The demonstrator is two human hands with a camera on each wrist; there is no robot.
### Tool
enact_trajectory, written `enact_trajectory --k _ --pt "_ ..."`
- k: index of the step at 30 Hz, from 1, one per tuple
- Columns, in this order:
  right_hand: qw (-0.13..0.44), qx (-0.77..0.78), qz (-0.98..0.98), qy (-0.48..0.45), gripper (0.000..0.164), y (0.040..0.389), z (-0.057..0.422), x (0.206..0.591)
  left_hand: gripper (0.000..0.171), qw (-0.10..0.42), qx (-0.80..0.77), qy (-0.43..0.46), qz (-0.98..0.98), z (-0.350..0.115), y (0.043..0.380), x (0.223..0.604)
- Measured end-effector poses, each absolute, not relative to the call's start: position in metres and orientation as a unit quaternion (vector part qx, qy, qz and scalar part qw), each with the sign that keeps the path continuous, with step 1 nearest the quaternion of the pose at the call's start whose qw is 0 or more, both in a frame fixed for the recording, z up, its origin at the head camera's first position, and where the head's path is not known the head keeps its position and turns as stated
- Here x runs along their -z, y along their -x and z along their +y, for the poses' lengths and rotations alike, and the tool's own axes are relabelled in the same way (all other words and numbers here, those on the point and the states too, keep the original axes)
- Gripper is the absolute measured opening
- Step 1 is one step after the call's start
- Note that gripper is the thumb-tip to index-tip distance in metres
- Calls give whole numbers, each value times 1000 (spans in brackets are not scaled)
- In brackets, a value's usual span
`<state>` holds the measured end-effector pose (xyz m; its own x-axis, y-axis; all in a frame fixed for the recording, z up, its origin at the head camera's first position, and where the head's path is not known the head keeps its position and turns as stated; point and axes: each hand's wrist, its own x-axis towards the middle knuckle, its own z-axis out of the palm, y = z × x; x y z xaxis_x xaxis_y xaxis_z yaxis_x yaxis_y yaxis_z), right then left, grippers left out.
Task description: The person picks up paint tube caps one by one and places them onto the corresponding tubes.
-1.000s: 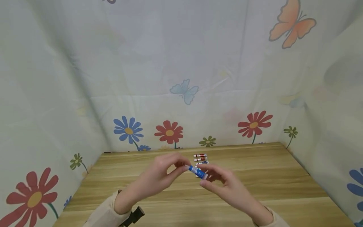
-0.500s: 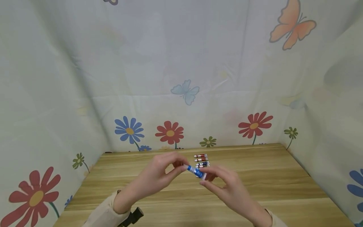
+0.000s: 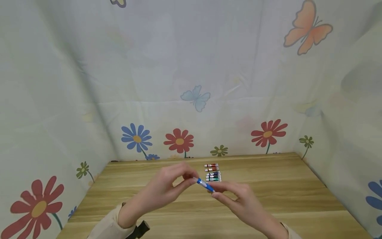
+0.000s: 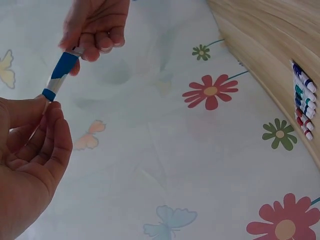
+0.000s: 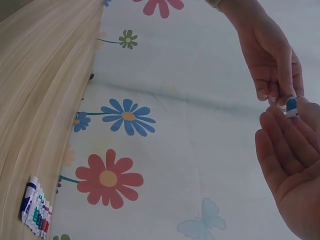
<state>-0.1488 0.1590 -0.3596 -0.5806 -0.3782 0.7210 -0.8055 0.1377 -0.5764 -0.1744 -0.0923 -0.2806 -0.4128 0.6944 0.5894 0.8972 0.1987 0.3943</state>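
A small blue and white paint tube [image 3: 206, 185] is held aslant above the table between both hands. The left hand [image 3: 167, 187] pinches its cap end with thumb and forefinger, and those fingertips cover the cap. At the flat crimped end, thumb and fingers of the right hand [image 3: 243, 202] pinch the tube. In the left wrist view the blue body of the tube [image 4: 64, 66] spans the gap between the hands. Only a short blue and white piece of the tube [image 5: 291, 106] shows in the right wrist view.
Several more paint tubes [image 3: 212, 174], with red, dark blue and green labels, lie in a column on the wooden table [image 3: 268, 186] beyond the hands. A cloth printed with flowers and butterflies [image 3: 149, 66] hangs behind the table and at both sides.
The tube has turned about its length and now appears narrower in the head view. The right hand sits slightly lower, and more of the tubes on the table show. Both hands keep their pinch.
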Motion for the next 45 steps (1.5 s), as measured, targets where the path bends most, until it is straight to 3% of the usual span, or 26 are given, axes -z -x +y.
enact_trajectory --k 9,17,21,27,37,41,45 --pt "88 -599 -693 -392 28 145 165 360 12 151 353 537 -751 -90 174 285" --pt "-52 -675 -662 -323 28 147 170 357 17 180 341 552 -739 -85 174 286" --pt "-95 -694 -651 -292 32 148 171 355 18 213 329 564 -726 -84 174 288" --pt "-123 -729 -593 -319 27 151 170 358 9 270 304 598 -690 -81 174 290" --pt "-258 -787 -410 -382 42 158 169 367 12 305 268 649 -643 -77 175 286" --pt "-259 -788 -421 -367 40 159 168 368 13 287 283 650 -645 -78 177 286" --pt "-189 -773 -500 -342 33 160 169 365 15 260 309 628 -665 -81 181 287"
